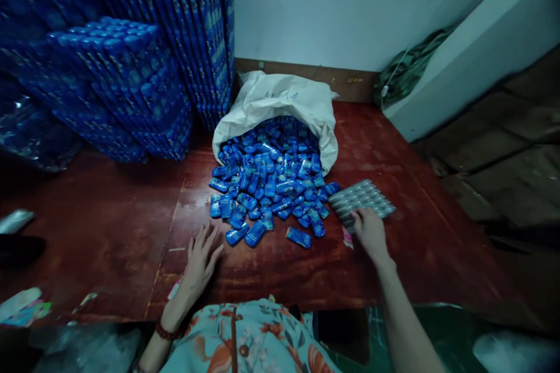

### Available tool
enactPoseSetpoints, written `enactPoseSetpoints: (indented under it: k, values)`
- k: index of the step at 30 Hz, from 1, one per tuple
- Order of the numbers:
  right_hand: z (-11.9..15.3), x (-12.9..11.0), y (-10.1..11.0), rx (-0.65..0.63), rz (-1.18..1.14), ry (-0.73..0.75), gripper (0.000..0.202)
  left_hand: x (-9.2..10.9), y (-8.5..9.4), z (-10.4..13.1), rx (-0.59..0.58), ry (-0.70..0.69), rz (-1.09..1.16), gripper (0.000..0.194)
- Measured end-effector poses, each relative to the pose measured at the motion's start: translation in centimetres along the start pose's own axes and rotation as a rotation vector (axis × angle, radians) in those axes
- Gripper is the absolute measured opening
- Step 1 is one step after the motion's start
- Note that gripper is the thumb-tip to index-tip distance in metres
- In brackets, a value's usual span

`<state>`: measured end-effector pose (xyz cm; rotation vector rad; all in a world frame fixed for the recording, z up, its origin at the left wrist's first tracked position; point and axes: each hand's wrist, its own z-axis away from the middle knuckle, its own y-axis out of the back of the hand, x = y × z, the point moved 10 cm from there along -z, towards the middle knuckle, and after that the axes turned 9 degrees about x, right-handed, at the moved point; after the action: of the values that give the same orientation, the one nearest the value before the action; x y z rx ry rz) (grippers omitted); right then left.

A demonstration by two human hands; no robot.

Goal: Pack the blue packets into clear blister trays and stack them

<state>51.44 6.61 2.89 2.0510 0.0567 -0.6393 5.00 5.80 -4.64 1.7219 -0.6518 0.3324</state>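
Observation:
My left hand (202, 265) rests on the red table, fingers spread, just left of the nearest blue packets. My right hand (370, 234) has its fingers closed at the near edge of a clear plastic tray (365, 198) with rows of cavities, which lies on the table. Between the hands, a heap of small blue wrapped packets (262, 178) spills from the mouth of a white woven sack (293, 90) lying on its side. One packet (298, 237) lies apart at the front of the heap. By my right fingertips is a pink scrap (347, 238).
Tall stacks of blue packs (131, 76) stand at the left and back left. Against the wall, back right, is a green bundle (413, 67). Brown cartons (503, 145) fill the far right. Paper scraps (26, 306) lie at the table's left front.

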Motion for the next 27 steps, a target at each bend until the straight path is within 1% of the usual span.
enactPoseSetpoints:
  k: [2,4,6,7,8,9,10,11,12,14,15,16,17,19,20,22,25,27]
  values:
    - [0.6,0.1,1.7,0.199,0.002,-0.044,0.031,1.1,0.1,-0.6,0.035,-0.055,0.021,0.046]
    - [1.1,0.7,3.4,0.337,0.017,-0.103,0.032,1.8,0.4,-1.0,0.067,-0.095,0.05,0.047]
    - [1.6,1.1,5.7,0.464,0.033,-0.165,0.031,1.8,1.0,-1.2,0.1,-0.102,0.072,0.048]
    - [2.0,0.7,7.1,0.546,0.038,-0.178,0.03,1.7,1.4,-1.2,0.111,-0.097,0.082,0.048]
    - [2.5,-0.2,8.4,0.62,0.041,-0.162,0.028,1.5,1.7,-1.2,0.117,-0.089,0.092,0.048]
    - [3.0,-1.8,9.4,0.666,0.039,-0.109,0.025,1.3,2.0,-1.1,0.119,-0.08,0.103,0.047]
    - [3.5,-3.9,9.8,0.671,0.034,-0.015,0.022,1.3,2.3,-1.0,0.121,-0.076,0.117,0.045]
    - [4.0,-6.6,9.6,0.613,0.02,0.116,0.019,1.4,2.5,-0.9,0.127,-0.076,0.131,0.042]
    - [4.8,-9.6,8.6,0.502,0.005,0.267,0.015,1.6,2.8,-0.9,0.136,-0.081,0.143,0.038]
    - [7.9,-15.3,6.1,0.272,-0.015,0.548,0.007,2.7,2.9,-1.0,0.142,-0.11,0.163,0.033]
    - [9.8,-17.5,5.2,0.197,-0.029,0.641,0.006,3.5,2.7,-1.1,0.129,-0.133,0.169,0.031]
    - [11.5,-19.0,4.5,0.144,-0.052,0.693,0.006,4.3,2.2,-1.3,0.103,-0.156,0.167,0.031]
    - [13.1,-20.0,4.1,0.108,-0.077,0.712,0.007,5.1,1.6,-1.5,0.066,-0.174,0.156,0.031]
    - [15.6,-21.0,3.0,0.027,-0.122,0.708,0.006,6.2,0.1,-2.0,-0.017,-0.196,0.111,0.032]
    - [16.8,-21.3,2.4,-0.02,-0.136,0.713,0.005,6.4,-0.6,-2.2,-0.049,-0.2,0.092,0.032]
    - [18.9,-21.6,0.9,-0.111,-0.147,0.762,0.012,6.4,-1.4,-2.8,-0.086,-0.212,0.102,0.032]
    - [21.4,-22.1,-1.7,-0.174,-0.146,0.852,0.022,5.8,-1.6,-3.6,-0.093,-0.253,0.187,0.032]
    - [22.4,-22.6,-3.9,-0.209,-0.15,0.886,0.022,5.2,-1.5,-4.0,-0.109,-0.274,0.219,0.031]
